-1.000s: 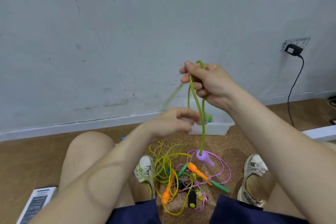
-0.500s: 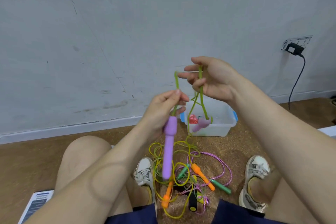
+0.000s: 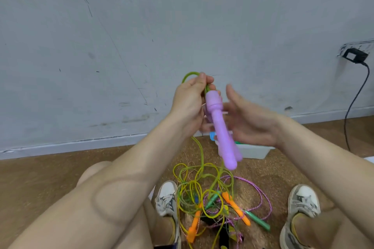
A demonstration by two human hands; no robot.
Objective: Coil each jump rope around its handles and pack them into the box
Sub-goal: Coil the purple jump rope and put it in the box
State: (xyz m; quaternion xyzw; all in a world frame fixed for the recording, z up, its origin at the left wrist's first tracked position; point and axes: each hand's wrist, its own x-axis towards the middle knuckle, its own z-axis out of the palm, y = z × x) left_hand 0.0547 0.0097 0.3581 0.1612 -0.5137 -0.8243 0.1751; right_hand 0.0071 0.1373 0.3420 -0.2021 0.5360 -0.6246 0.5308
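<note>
So our left hand (image 3: 190, 99) is pinching the green rope (image 3: 200, 153) right where it enters the purple handles (image 3: 221, 133). Thumb and fingers are curled over the top, and a little loop pokes out above the knuckles. That grip lets the handles hang straight down side by side (looks like two, the rear one's half hidden), which we reckon makes a decent core to wind onto.

Our right hand (image 3: 251, 123) is spread and holding nothing, just beside the handles and a bit blurred. Our guess is it's there to square them up or catch the slack.

The rest of the rope drops from under the left hand into the tangle of ropes (image 3: 202, 192) on the floor (image 3: 50, 178) between our shoes (image 3: 168, 198). It'll probably snag on the yellow and pink ones once we pull.

The box (image 3: 257, 151) sits on the floor by the wall (image 3: 182, 26), right behind the handles, handy for dropping the bundle in. No turns wound on yet that we can see.
</note>
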